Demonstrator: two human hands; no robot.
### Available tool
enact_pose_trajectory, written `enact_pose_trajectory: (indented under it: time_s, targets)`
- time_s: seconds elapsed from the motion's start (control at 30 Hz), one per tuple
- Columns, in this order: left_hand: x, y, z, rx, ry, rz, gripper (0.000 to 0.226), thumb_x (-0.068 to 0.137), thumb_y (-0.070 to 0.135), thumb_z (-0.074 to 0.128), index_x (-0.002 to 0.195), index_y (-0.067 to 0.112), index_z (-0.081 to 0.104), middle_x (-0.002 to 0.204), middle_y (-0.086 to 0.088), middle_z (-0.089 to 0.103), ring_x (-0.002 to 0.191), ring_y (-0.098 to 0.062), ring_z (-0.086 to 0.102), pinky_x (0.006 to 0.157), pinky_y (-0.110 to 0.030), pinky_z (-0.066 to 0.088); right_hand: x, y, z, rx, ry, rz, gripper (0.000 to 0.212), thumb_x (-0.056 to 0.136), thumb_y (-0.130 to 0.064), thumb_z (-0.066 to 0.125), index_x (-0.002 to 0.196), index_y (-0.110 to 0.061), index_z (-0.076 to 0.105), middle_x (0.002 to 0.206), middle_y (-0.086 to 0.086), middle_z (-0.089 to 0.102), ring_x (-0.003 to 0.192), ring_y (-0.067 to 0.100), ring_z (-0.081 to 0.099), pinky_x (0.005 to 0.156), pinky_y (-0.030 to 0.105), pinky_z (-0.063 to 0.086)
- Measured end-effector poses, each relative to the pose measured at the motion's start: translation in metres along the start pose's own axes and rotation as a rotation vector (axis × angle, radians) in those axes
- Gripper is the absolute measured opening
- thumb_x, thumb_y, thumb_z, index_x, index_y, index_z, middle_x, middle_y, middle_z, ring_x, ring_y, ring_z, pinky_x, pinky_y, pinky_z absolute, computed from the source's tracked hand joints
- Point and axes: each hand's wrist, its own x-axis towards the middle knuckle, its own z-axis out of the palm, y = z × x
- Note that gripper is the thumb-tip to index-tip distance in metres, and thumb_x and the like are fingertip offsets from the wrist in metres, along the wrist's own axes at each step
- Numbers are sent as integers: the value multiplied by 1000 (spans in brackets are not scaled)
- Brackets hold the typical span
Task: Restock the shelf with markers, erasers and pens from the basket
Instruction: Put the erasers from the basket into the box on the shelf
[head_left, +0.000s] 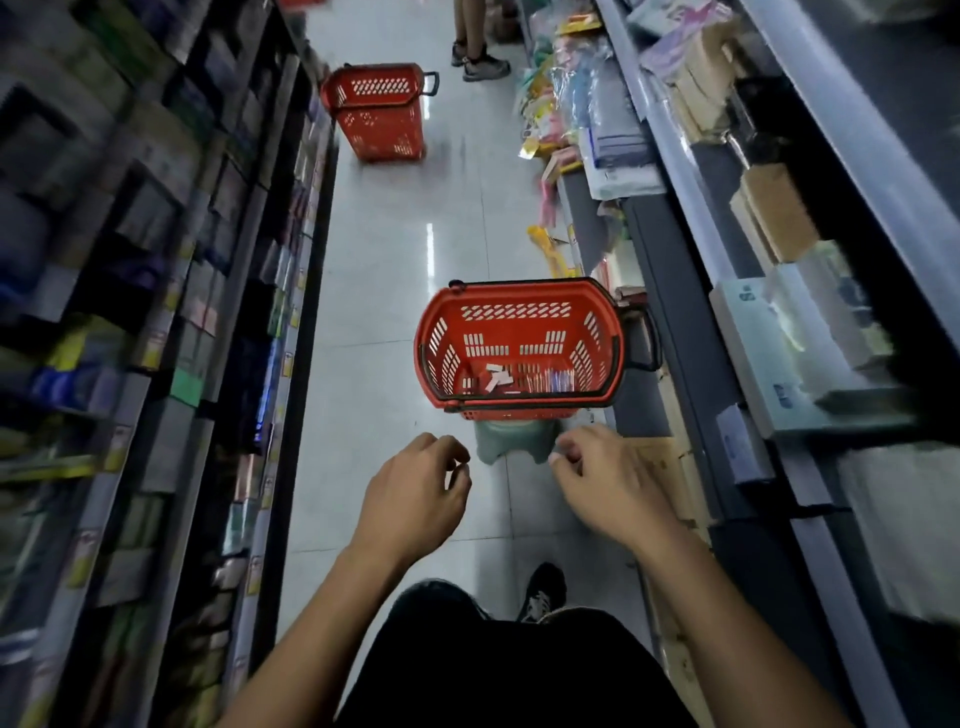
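Shop aisle with a pale, glossy tiled floor (384, 291), seen from above, running away from the viewer between two walls of stock. On the left stands a tall dark shelf (156, 322) packed with small boxed goods, blurred too much to tell what they are. Low in the picture, the person's left hand (410, 493) reaches forward over the floor, fingers loosely curled and holding nothing. Just beyond and a little to the right of it sits a red basket (519, 348), raised on a small pale green stool (514, 441), its long axis lying across the aisle from left to right. On its bottom lie a few white erasers (497, 375) toward the left and a row of thin pens or markers (548, 378) toward the right; which of the two they are cannot be told. The right hand (608, 478) reaches forward too, fingers loosely curled, empty, near the basket's near right corner. Both hands are short of the rim and about equally near; the goods lie straight ahead and down inside. On the right runs a grey shelf unit (769, 332) with packets and boxes. Far up the aisle stands a second red basket (379, 109), with someone's legs (475, 41) beyond it.
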Motion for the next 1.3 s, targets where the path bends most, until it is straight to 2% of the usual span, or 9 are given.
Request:
enact_pose_trajectory:
  time_s: [0.2,0.4,0.67,0.8,1.0,1.1,1.3]
  targets:
    - [60,-6,-15,-19,10,-77,23,100,40,49,112,34,67,108,14,63,87,-13,65,75,-37,56,76,-14,-13,-19,-19,-46,23,96,-41,59,111,-26,67,106,-7,62,97,18,63,83,42,56]
    - [135,-37,-28,-56,-4,-82,19,99,39,50,110,36,65,105,12,64,84,-15,65,73,-38,57,153,-36,-6,-61,-65,-60,22,98,-40,58,112,-25,67,104,-8,61,92,12,60,80,34,54]
    - [231,-81,-55,-70,-81,63,18,100,44,50,106,32,62,107,12,63,90,-15,65,71,-37,57,241,-80,-5,-170,-135,-47,24,99,-42,56,114,-27,67,109,-10,62,98,11,61,85,33,53]
    - [268,-92,-61,-29,-171,153,17,99,39,50,107,27,61,111,7,63,93,-21,66,73,-39,57,269,-88,-7,-224,-178,-39,23,99,-42,55,111,-27,66,106,-12,60,93,10,59,77,28,46]
    - [305,-89,-55,24,-258,243,18,100,38,48,108,25,57,106,5,59,89,-21,62,67,-36,54,301,-74,-11,-281,-265,-74,24,99,-42,52,114,-27,63,104,-12,57,92,9,58,75,26,46]
    - [324,-83,-42,37,-279,252,17,100,38,48,105,24,55,105,5,58,89,-20,62,67,-37,55,323,-57,-9,-295,-311,-113,25,99,-43,50,114,-27,61,108,-10,57,98,12,60,79,31,53]
    - [369,-72,5,-5,-302,146,19,98,36,55,111,24,60,107,5,60,88,-20,64,66,-35,55,372,-4,13,-282,-385,-100,23,99,-38,52,114,-23,63,107,-7,59,97,14,61,75,27,46]
